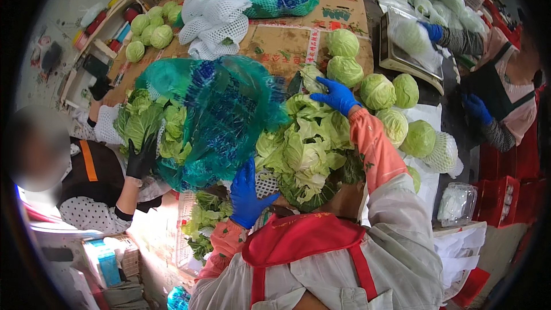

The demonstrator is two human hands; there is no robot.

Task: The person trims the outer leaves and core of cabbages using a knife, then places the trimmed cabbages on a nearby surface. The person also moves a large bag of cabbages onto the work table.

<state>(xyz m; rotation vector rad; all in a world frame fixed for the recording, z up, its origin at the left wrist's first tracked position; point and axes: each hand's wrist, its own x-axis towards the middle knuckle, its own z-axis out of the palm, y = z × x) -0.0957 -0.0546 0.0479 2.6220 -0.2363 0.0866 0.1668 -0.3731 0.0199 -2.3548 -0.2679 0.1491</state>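
Note:
Blue gloves cover both my hands. My right hand (338, 96) reaches over the top of a heap of loose cabbage leaves (308, 155), its fingertips at a pale leaf (313, 78). Fingers spread, my left hand (249, 196) is at the near left side of the heap, beside white foam netting (266, 184); nothing shows in its grasp. A large green plastic bag (219, 116) with blue printing lies left of the heap. Trimmed cabbages (344, 71) run in a curved row right of my right hand, one (440, 153) in a foam net sleeve.
A co-worker at the left, in black gloves, handles a leafy cabbage (144, 122). At the right, another co-worker's blue glove touches a wrapped cabbage (407, 36) on a scale (434, 71). White foam nets (215, 21) and more cabbages (161, 36) lie across the table. Below left stands a crate (185, 228).

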